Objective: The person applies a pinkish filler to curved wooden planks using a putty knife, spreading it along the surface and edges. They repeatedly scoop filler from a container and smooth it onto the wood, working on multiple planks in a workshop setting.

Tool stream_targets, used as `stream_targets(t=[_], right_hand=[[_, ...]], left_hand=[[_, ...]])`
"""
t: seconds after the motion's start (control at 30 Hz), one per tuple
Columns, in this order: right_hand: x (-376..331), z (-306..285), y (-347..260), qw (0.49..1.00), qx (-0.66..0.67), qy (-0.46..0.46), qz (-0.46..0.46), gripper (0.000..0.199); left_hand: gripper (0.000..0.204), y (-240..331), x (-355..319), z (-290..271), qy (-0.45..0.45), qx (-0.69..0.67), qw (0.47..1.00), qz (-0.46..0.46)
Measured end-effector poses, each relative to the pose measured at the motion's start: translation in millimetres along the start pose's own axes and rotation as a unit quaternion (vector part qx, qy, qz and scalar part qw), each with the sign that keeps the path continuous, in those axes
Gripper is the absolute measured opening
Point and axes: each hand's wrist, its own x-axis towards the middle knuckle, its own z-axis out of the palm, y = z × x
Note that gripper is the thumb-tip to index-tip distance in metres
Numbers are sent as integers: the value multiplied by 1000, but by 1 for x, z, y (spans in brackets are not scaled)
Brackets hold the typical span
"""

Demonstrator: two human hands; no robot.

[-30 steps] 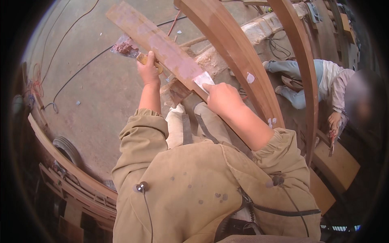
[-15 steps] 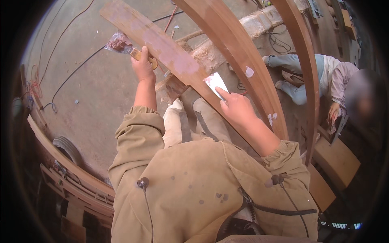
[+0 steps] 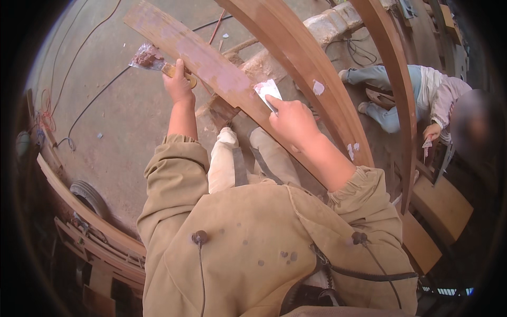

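In my left hand (image 3: 178, 84) is a putty knife (image 3: 170, 71) by its yellowish handle; a lump of pinkish-brown putty (image 3: 150, 56) on clear plastic covers its blade end. My right hand (image 3: 293, 122) grips a white, flat scraper (image 3: 268, 94) with pink putty smeared on its far edge, the index finger laid along it. That scraper is at the face of a long wooden board (image 3: 211, 74), which slants from the far left toward me. Pale pink putty coats a broad stretch of the board beyond the scraper.
Two curved wooden beams (image 3: 303, 58) rise right of the board, with putty spots on the nearer one. A co-worker (image 3: 430, 100) bends over at the right. A tire (image 3: 90, 198) and curved wooden pieces lie at the left. Cables (image 3: 100, 79) cross the floor.
My right hand and the scraper have shifted slightly left and up along the board. The left hand with the putty knife has moved a little left. The co-worker's hand has moved slightly.
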Motion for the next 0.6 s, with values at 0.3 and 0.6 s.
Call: stream_targets(t=[0.3,0.6], right_hand=[[-6,-6,-13,997,-38,-65,-9,31],[-3,-18,-11,990,-89,-112,-21,32]], left_hand=[[26,-5,5,-2,12,-9,1000,5],[31,-7,7,-5,22,13,1000,1]])
